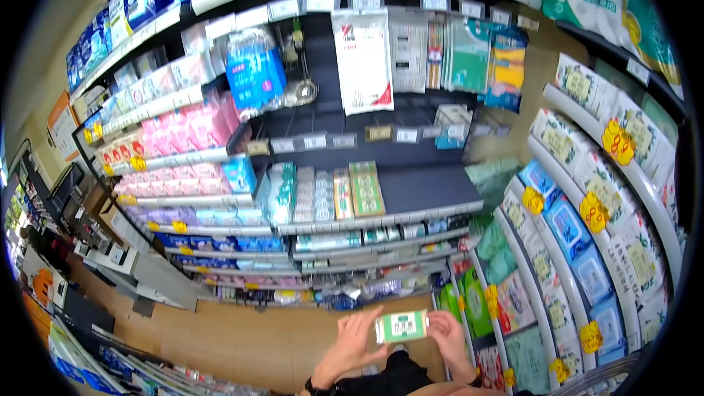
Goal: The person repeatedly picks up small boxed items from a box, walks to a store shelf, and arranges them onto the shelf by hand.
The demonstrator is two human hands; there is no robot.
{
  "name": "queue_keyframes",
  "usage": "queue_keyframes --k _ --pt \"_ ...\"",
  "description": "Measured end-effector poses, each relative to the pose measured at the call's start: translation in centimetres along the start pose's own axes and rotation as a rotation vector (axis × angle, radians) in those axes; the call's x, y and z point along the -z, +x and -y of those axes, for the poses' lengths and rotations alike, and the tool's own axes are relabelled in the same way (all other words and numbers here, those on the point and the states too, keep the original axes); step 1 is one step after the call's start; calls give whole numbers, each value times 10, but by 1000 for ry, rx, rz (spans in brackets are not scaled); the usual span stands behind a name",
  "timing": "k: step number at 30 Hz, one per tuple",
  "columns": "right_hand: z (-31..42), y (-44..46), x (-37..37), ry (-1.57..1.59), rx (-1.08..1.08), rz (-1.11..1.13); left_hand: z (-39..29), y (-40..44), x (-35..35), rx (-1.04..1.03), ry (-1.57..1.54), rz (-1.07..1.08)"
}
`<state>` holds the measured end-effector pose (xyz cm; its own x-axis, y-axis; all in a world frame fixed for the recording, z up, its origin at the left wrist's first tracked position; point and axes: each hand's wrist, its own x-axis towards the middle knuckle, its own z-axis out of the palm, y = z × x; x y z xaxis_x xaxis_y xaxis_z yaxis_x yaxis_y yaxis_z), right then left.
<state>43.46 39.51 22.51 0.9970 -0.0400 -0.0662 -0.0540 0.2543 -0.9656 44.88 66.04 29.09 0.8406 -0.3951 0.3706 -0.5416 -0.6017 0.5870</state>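
Low in the view, a small green-and-white packet [402,328] with dark printed characters is held level between my two hands. My left hand [353,341] has its fingers and thumb around the packet's left end, where the wrapper looks crimped. At the right end, the fingers and thumb of my right hand [447,331] are closed on the edge. A dark band circles my left wrist. The small print is too blurred to read.
Ahead stands a shelf unit with boxed packs [367,189], a blue hanging bag [254,72] and a white hanging pack [364,62]. Pink tissue packs [183,128] fill shelves at left. Wipes packs [568,224] line the right shelves. Below is tiled floor [257,334].
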Motion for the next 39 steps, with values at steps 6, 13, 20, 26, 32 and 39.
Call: queue_keyframes --k 6,13,20,26,32,39 --pt "-37 57 11 -50 -6 62 42 26 -7 17 51 -75" --pt "-17 133 -2 -6 20 142 78 74 -15 73 66 -26" --pt "-11 233 -3 -39 54 180 137 165 -17 118 45 51" --pt "-34 339 -8 -204 242 302 209 240 -30 90 44 3" --pt "-62 428 -24 -573 344 266 276 292 -49 83 103 -30" --pt "-79 470 -31 -648 333 228 329 314 -77 176 110 -33"
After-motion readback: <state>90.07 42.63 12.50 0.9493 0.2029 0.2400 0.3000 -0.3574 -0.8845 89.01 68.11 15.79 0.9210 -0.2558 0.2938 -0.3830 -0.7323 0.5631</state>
